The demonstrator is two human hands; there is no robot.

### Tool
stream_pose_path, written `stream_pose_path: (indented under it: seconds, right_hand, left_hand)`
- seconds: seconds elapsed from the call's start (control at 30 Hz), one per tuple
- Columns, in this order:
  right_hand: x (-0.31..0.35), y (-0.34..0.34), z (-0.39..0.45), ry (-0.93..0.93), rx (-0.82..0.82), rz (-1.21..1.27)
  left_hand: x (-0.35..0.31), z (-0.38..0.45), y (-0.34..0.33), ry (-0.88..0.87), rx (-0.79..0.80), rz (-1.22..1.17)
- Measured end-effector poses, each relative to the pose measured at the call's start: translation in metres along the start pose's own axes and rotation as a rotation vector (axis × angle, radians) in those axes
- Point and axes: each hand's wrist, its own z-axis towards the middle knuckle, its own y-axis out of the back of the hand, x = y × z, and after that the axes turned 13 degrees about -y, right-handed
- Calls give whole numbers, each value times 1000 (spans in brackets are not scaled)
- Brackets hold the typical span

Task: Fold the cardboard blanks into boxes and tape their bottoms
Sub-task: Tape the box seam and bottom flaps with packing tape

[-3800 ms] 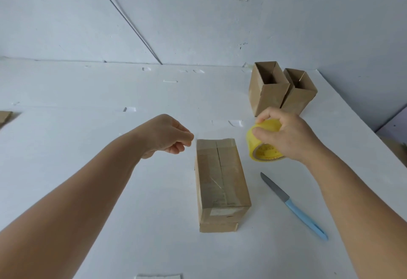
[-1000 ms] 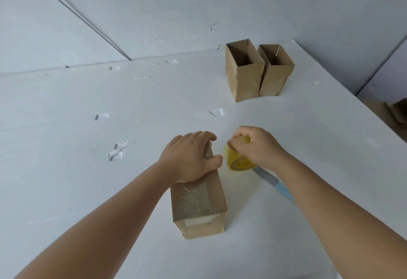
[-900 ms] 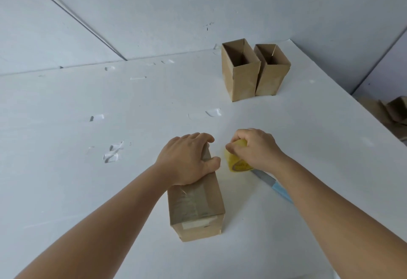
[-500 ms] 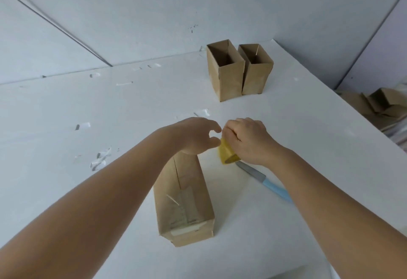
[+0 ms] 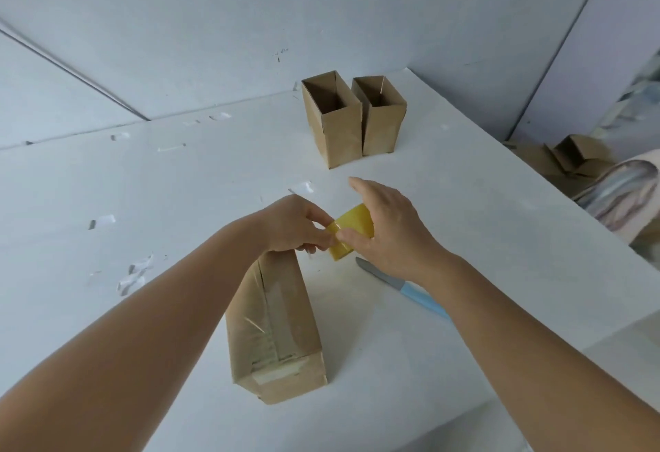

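Cardboard box [image 5: 275,330] lies on its side in the near middle of the white table [image 5: 178,201], with its long face up and clear tape along the seam of that face and over the near end. Its far end is under the two hands. The left hand [image 5: 293,226] is above that far end, its fingers curled, and its fingertips pinch the loose end of the tape at the yellow tape roll [image 5: 351,230]. The right hand [image 5: 387,228] holds the roll: the thumb presses on its near side, the other fingers reach over it, and the index finger points out straight toward the far boxes.

Just right of the box, a knife with a light blue handle [image 5: 403,289] lies flat on the table, partly hidden under the right forearm. Between knife and box there is a narrow strip of free table. Two open boxes [image 5: 351,119] stand upright and touch each other near the far right corner, well apart from the hands. The left half of the table is wide and free, with only small scraps of tape [image 5: 134,274] stuck on it. The right edge of the table runs diagonally, and beyond it flattened cardboard pieces [image 5: 568,157] lie lower down. I can read no writing or brand on the boxes or the roll.
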Motion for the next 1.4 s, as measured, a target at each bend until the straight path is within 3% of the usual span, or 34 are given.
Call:
stream_pose_path:
  seconds: [0.17,0.27,0.47,0.7,0.87,1.13,1.4]
  right_hand:
    - [-29,-20,-25,-222,33,81]
    - [-54,-39,-37,-347,118,1]
    - [-81,-69,-49,-384,192,-280]
    - [-93,-78,-54,-430,135,-229]
    - [-79,-55,-56,-404,110,-140]
    - [-35,-4,-93,-212,89,32]
    - [20,10,-90,-104,16,-316]
  left_hand:
    - [6,0,-4,-16,-61,-43]
    - [7,1,-6,-23,-62,-37]
    - [10,1,-7,-35,-63,-39]
    - [12,2,-9,-48,-78,-30]
    - [13,2,-9,-43,-83,-52]
    - [9,2,-9,-64,-102,-85]
    - [6,0,-10,-84,-102,-58]
